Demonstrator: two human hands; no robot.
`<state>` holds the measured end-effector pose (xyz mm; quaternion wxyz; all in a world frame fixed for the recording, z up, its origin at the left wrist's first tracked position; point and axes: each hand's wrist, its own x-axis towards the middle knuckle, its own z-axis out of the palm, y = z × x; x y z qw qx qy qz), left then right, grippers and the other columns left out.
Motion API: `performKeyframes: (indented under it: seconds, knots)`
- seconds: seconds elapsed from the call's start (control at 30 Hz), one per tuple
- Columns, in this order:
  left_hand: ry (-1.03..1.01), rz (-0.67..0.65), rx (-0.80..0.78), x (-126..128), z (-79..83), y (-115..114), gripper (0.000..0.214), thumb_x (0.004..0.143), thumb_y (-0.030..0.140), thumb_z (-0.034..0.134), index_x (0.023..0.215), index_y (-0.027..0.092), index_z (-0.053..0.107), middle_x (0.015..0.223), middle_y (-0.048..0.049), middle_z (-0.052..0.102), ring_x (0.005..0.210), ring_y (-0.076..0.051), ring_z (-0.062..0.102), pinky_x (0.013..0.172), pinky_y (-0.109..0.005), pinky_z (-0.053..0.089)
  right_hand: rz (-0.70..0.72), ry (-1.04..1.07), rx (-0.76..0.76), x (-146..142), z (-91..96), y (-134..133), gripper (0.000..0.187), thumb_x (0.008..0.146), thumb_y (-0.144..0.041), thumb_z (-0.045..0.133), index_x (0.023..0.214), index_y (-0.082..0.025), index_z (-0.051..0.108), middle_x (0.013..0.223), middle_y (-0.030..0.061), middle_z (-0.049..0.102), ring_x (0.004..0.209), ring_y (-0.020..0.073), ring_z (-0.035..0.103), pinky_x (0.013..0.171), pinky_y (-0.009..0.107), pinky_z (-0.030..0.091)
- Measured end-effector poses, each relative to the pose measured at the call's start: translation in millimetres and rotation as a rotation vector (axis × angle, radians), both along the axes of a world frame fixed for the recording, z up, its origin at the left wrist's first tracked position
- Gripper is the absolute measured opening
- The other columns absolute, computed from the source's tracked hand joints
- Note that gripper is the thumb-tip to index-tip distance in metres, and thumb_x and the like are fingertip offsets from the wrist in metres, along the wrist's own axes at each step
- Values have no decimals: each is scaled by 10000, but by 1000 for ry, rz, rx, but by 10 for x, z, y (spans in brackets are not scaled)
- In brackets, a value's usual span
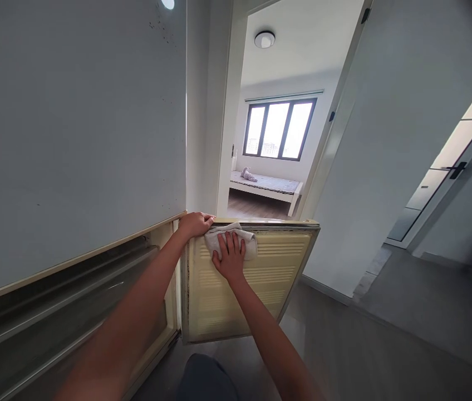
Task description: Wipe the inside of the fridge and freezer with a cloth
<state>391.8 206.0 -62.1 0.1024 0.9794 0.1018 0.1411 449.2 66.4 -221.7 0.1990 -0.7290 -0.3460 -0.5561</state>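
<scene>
A cream lower fridge door stands swung open, its ribbed inner side facing me. My left hand grips the door's top edge near the hinge, fingers curled over it. My right hand lies flat with fingers spread, pressing a white cloth against the upper inner face of the door. The open lower compartment of the fridge shows its shelves at the left.
The closed upper fridge door fills the left. Beyond is an open doorway into a room with a bed and a window. A white wall and a glass-panel door stand at right. Grey floor below.
</scene>
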Motion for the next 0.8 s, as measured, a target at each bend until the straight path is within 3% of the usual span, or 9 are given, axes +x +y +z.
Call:
performKeyframes:
  seconds: [0.3, 0.53, 0.67, 0.8]
  knots:
    - [14, 15, 17, 26, -21, 29, 562, 809, 542, 213, 1182, 357, 591, 1243, -43, 703, 1128, -275, 628, 850, -394, 494, -150, 24, 74, 346, 39, -654, 487, 846, -343, 483, 1287, -139, 523, 1292, 156, 531, 1301, 286, 360, 1073, 496, 254]
    - [11, 2, 30, 48, -36, 42, 561, 813, 544, 203, 1180, 366, 589, 1268, -25, 690, 1150, -259, 615, 867, -382, 481, -244, 100, 211, 800, 49, -1385, 475, 840, -338, 460, 1263, -125, 498, 1255, 180, 518, 1276, 300, 375, 1030, 522, 317]
    - [12, 0, 33, 57, -43, 50, 569, 811, 557, 200, 1178, 363, 590, 1245, -33, 704, 1131, -257, 626, 852, -373, 484, -273, 125, 373, 1069, 77, -1778, 467, 859, -331, 413, 1263, -110, 493, 1273, 203, 506, 1253, 310, 417, 1011, 523, 356]
    - [4, -5, 38, 55, -46, 49, 567, 813, 542, 199, 1185, 360, 587, 1255, -40, 697, 1141, -274, 620, 861, -393, 484, -233, 171, 560, 1215, 99, -1907, 470, 899, -312, 326, 1278, -85, 486, 1288, 227, 509, 1246, 312, 443, 1000, 529, 377]
